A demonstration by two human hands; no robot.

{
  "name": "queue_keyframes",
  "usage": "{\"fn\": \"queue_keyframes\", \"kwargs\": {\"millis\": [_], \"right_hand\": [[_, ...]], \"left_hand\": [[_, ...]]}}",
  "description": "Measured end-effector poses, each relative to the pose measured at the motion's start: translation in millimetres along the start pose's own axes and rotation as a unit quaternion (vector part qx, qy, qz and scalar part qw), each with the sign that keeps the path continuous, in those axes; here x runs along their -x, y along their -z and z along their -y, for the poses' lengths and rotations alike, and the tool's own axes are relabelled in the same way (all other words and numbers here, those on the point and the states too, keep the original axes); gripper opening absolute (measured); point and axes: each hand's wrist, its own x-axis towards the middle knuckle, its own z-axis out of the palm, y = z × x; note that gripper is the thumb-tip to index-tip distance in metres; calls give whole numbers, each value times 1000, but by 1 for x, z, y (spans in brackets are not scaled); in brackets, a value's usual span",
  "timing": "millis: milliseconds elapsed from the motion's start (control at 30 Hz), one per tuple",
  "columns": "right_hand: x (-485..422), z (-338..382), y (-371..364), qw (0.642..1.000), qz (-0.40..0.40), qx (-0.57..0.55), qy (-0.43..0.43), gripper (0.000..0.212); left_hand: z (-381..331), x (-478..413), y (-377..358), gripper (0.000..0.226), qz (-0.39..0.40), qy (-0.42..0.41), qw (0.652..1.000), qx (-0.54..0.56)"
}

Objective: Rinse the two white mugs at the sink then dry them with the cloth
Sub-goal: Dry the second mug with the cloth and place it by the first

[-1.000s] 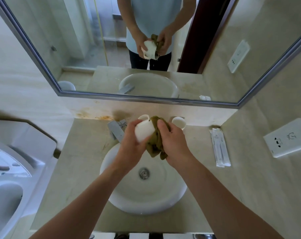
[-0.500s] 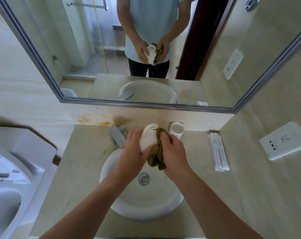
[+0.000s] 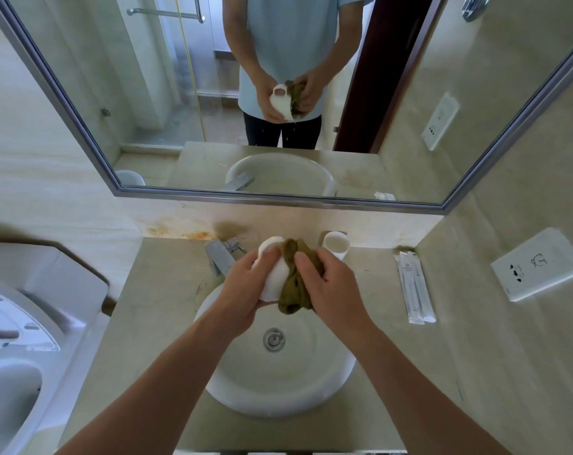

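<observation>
Head view, left hand (image 3: 245, 290): we see its grip wrapped around a white mug (image 3: 272, 274), thumb on the mug's side, held above the sink (image 3: 278, 389) toward its 12 o'clock edge.
Head view, right hand (image 3: 331, 284): its grip is closed on the olive cloth (image 3: 295, 284), pressing it against the mug.
Second mug (image 3: 336, 245): upright on the counter (image 3: 167, 284), at 1 o'clock from the hands, near the wall.
Faucet (image 3: 221, 254): at 11 o'clock of the sink.
Change: compared with half a second earlier, we find the mug turned slightly in the hands; both hands stay over the sink.
Mirror (image 3: 278, 93): it reflects the mug's handle side.
</observation>
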Motion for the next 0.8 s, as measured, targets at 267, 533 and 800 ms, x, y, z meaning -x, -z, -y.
{"fn": "queue_keyframes", "kwargs": {"millis": [267,533,800], "right_hand": [[-26,22,24,979,38,106,172,21],[-55,27,44,942,173,-227,-176,34],[-31,13,40,976,42,-208,-56,26]], "left_hand": [[-7,0,-7,19,-2,-70,993,-91],[-27,6,3,16,99,-101,983,-113],[-33,2,11,39,33,-74,995,66]]}}
